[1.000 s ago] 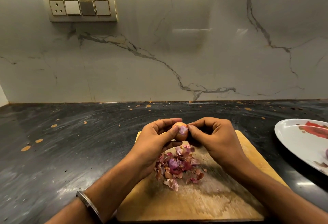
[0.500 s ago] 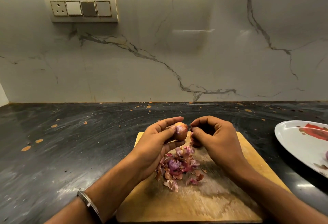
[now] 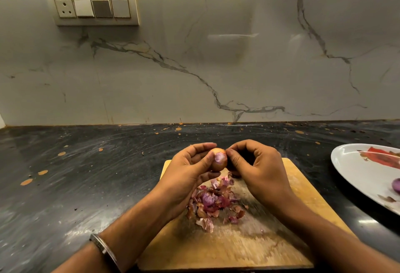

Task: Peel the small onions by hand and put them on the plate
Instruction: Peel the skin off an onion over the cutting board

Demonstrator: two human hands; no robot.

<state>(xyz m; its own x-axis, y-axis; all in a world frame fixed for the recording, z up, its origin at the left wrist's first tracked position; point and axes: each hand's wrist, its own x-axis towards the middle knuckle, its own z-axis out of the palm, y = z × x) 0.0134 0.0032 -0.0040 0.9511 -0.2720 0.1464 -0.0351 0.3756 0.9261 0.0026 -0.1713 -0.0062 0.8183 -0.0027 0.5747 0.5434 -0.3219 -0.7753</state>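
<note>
Desk (image 3: 86, 186): dark, speckled; marble wall (image 3: 216, 67) far, switch panel (image 3: 93, 8) far-left.
Onion (image 3: 218, 161): above board (image 3: 303, 197), long axis upright, peeled patch facing near.
Left hand (image 3: 186, 175): fingers clamped on onion.
Right hand (image 3: 259, 171): fingertips pinching onion's skin.
Skins (image 3: 214, 203): heaped on board.
Plate (image 3: 355, 164): right; one peeled onion (image 3: 396, 188) on it.

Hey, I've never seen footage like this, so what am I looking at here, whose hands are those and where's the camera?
There is no machine here. The camera sits on a person's head and looks forward and down, so the two arms reaching in from below are that person's own. The left hand holds a small onion, part of its skin already off. The right hand has its fingertips at the onion, apparently picking at the skin. Below them a wooden cutting board lies on a dark countertop, with a pile of onion peels on it. At the right edge is a white plate with a purple piece, likely a peeled onion.
</note>
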